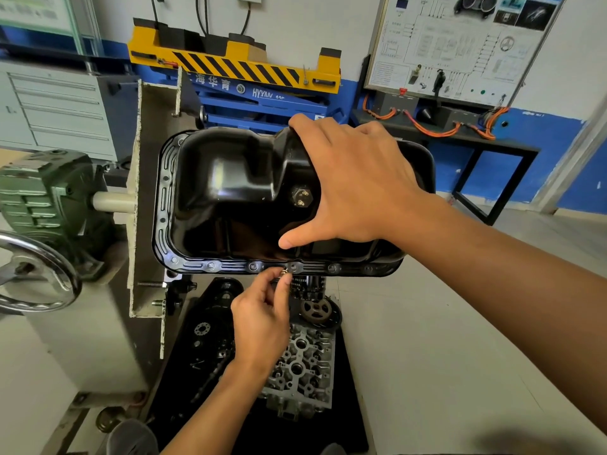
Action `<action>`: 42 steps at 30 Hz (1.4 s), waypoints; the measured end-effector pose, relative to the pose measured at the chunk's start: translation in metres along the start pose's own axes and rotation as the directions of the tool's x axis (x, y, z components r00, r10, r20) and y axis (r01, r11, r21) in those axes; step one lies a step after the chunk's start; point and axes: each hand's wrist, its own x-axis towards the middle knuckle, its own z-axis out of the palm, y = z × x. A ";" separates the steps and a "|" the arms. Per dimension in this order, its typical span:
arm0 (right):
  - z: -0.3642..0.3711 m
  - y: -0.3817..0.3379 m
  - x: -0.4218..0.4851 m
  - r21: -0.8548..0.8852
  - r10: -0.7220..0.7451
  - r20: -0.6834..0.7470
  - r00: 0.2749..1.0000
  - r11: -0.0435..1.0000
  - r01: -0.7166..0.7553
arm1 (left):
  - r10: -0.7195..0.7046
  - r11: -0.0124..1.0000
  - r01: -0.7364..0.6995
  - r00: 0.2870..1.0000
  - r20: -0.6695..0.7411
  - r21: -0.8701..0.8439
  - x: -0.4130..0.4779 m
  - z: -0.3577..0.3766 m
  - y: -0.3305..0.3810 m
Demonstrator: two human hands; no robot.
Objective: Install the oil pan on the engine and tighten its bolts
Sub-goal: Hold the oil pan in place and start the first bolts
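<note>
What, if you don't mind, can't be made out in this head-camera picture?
Head view only.
Bolt: tiny, mostly covered by the left-hand grip; thread engagement unclear.
Right-hand grip: fingertips hidden beyond the hump of the oil pan.
Engine's mating face: hidden under the pan.

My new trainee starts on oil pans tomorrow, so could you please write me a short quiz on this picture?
1. True or false: the right hand rests on top of the oil pan.
2. The left hand pinches a bolt at which edge of the pan's flange? A: the edge nearest the person. B: the far edge. C: the edge beside the stand.
3. Fill in: in the picture, the handwheel lies to the pan's ____.

Key: 1 true; 2 A; 3 left.
</note>
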 end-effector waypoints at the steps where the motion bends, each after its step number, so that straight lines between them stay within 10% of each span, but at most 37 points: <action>1: 0.000 0.000 0.000 0.000 0.000 -0.001 1.000 1.000 0.000 | 0.001 1.000 -0.001 1.000 0.012 0.013 0.000 -0.001 0.000; 42: -0.002 0.000 0.002 0.033 0.028 -0.002 1.000 0.999 -0.028 | 0.062 0.962 -0.094 0.989 0.131 0.255 0.018 -0.004 0.011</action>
